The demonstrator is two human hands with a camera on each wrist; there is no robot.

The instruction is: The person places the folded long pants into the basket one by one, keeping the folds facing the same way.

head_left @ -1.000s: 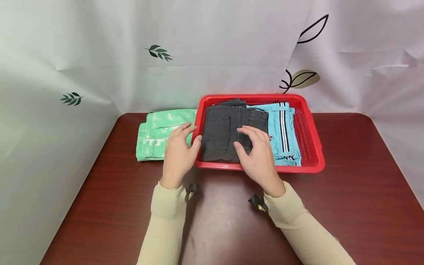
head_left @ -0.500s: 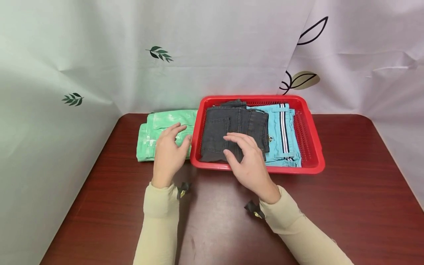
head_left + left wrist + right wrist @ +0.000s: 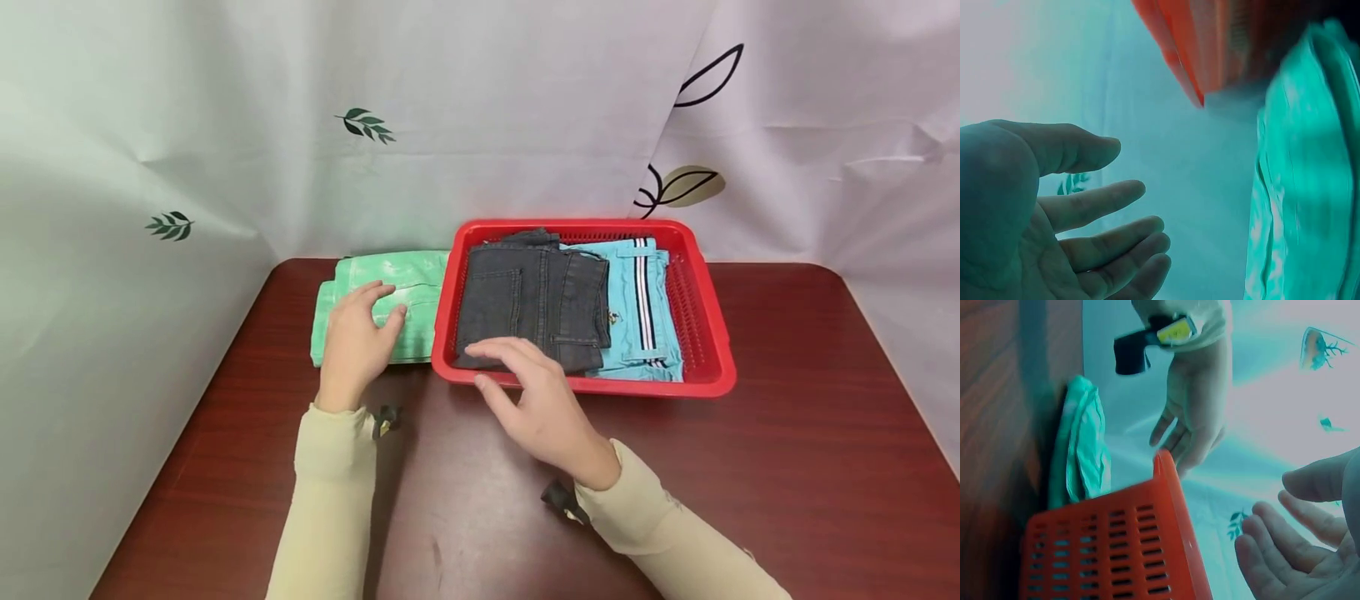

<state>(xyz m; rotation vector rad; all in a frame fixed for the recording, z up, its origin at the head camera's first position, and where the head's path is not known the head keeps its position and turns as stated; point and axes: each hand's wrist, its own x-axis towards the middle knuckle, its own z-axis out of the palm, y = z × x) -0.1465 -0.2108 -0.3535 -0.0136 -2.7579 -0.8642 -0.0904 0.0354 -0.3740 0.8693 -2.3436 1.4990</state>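
My left hand [image 3: 356, 342] hovers above the near left part of a folded green garment [image 3: 412, 329], its fingers relaxed and apart from the cloth in the left wrist view. Over the front rim of a red plastic basket [image 3: 716, 333] hangs my right hand [image 3: 536, 404], fingers loosely bent and holding nothing. Inside the basket lie folded dark grey jeans [image 3: 495, 300], stacked partly over a folded light blue garment [image 3: 626, 292] with a black and white striped band. The right wrist view shows the slotted basket wall [image 3: 1116, 550] beside the right hand [image 3: 1297, 550].
The dark red wooden table [image 3: 795, 400] carries the basket and the green garment side by side. A pale curtain [image 3: 510, 108] with leaf prints rises behind the table and along its sides. Each wrist wears a small black camera mount [image 3: 562, 500].
Both hands have moved left and toward me, away from the jeans. The left hand has passed from the basket's left rim to above the green garment. Basket and clothes stay put.
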